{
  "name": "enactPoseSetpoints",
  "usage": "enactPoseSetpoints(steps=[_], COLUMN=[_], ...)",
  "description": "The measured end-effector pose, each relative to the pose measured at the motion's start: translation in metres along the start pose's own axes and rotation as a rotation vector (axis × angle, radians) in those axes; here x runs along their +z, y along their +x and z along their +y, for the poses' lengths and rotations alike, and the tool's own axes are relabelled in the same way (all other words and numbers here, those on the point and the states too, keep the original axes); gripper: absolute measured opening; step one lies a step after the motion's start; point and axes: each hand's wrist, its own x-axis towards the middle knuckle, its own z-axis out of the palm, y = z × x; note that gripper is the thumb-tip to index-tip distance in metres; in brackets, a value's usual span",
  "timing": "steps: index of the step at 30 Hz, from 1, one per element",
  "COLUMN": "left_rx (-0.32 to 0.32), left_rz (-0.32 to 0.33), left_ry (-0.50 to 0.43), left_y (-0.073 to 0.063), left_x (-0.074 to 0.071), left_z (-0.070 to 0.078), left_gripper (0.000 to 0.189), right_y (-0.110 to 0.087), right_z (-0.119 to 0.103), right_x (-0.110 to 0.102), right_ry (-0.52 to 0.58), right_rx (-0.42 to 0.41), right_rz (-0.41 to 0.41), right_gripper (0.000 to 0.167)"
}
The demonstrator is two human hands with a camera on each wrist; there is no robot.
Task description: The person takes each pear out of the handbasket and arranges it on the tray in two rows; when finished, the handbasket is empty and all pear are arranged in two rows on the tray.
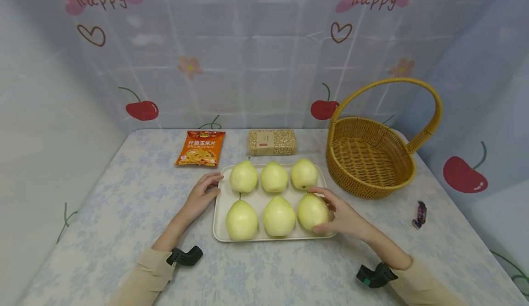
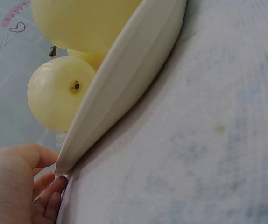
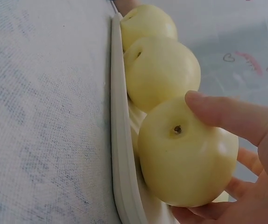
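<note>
A cream rectangular tray (image 1: 257, 200) holds several pale yellow-green pears (image 1: 279, 216) in two rows of three. My left hand (image 1: 202, 196) is at the tray's left edge; in the left wrist view its thumb and curled fingers meet around the rim. My right hand (image 1: 345, 214) grips the near-right pear (image 1: 312, 212), its thumb on the near side and fingers reaching round the far side. That pear (image 3: 185, 158) sits low against the tray wall in the right wrist view, with two more pears behind it.
A wicker basket (image 1: 372, 189) with a tall handle stands right of the tray. Behind the tray lie an orange snack bag (image 1: 201, 149) and a clear pack of pale kernels (image 1: 272, 142). A small purple wrapped candy (image 1: 420, 214) lies at the right on the patterned tablecloth (image 1: 272, 271).
</note>
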Motion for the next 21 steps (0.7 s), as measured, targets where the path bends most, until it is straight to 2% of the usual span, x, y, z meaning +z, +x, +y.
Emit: enactPoseSetpoints(steps=[7,12,18,21], left_rx=[0.021,0.011,0.001,0.008], left_rz=[0.011,0.009,0.009,0.017], left_ry=[-0.005,0.000,-0.003,-0.013], left_y=[0.0003,-0.0009,-0.0011,0.0004], left_x=[-0.0003,-0.0010,-0.0010,-0.0001], left_z=[-0.0011,-0.0021,-0.0021,-0.0075], left_gripper=[0.038,0.038,0.038,0.039], right_y=[0.0003,-0.0008,0.0006,0.0008], right_z=[-0.0017,-0.0017,-0.0022,-0.0035], right_x=[-0.0008,0.0001,0.0022,0.0026], right_ry=[-0.044,-0.085,-0.084,-0.074], right_rx=[-0.030,-0.039,-0.044,-0.053], right_rz=[-0.030,-0.068,-0.025,-0.016], right_gripper=[0.093,0.091,0.088,0.088])
